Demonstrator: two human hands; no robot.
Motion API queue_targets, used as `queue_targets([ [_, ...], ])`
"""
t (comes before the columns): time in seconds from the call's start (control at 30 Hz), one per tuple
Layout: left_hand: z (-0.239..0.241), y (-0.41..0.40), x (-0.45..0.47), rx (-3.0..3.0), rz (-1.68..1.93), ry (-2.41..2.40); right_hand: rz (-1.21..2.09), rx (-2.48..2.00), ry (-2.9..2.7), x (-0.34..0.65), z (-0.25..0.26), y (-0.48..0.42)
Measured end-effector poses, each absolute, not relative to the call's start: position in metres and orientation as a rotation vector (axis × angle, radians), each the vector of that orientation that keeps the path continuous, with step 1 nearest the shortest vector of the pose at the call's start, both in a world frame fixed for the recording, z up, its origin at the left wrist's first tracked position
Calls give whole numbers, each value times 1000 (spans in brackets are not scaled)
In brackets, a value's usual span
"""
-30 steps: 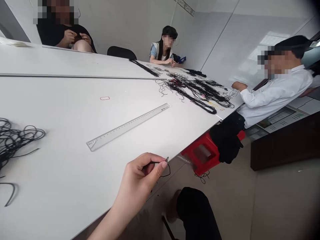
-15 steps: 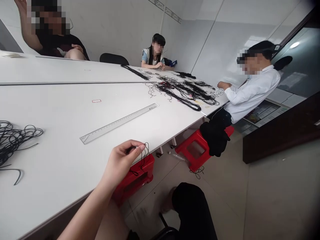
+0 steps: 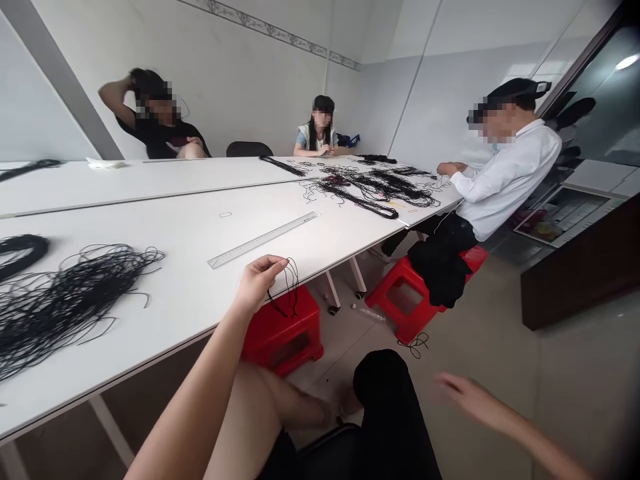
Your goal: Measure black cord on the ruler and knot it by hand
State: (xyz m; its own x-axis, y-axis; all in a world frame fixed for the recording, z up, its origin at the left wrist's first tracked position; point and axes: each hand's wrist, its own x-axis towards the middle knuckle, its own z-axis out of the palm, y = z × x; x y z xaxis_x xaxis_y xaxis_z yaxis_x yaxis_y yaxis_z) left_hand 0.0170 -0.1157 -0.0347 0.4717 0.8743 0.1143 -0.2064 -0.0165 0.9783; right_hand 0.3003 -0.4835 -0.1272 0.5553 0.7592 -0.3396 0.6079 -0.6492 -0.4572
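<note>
Cord (image 3: 297, 287) hangs from left hand (image 3: 261, 279); cabinet (image 3: 587, 191) holds blurred things (image 3: 533, 223).

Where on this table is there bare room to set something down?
Bare tabletop shows between the large cord tangle and the ruler, left of your left hand. A smaller patch lies between the ruler and the cord bundles at the far right, where it's crowded.
</note>
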Motion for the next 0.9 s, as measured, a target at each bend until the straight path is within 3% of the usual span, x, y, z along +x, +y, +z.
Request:
queue_targets([
  [0.07,-27,-126,16,1351,947,712,936,-2170,-1350,281,-119,-434],
  [0.23,-8,-193,3,1473,619,644,688,-1500,-1345,194,-53,-329],
  [0.33,-6,-236,-11,1426,584,649,810,-1240,-1343,151,-22,-321],
  [0.57,-14,-275,-33,1353,534,504,1291,-1062,-1096,125,-34,-349],
  [0.9,-32,-287,-20,1384,557,619,1241,-1197,-1081,139,-40,-366],
])
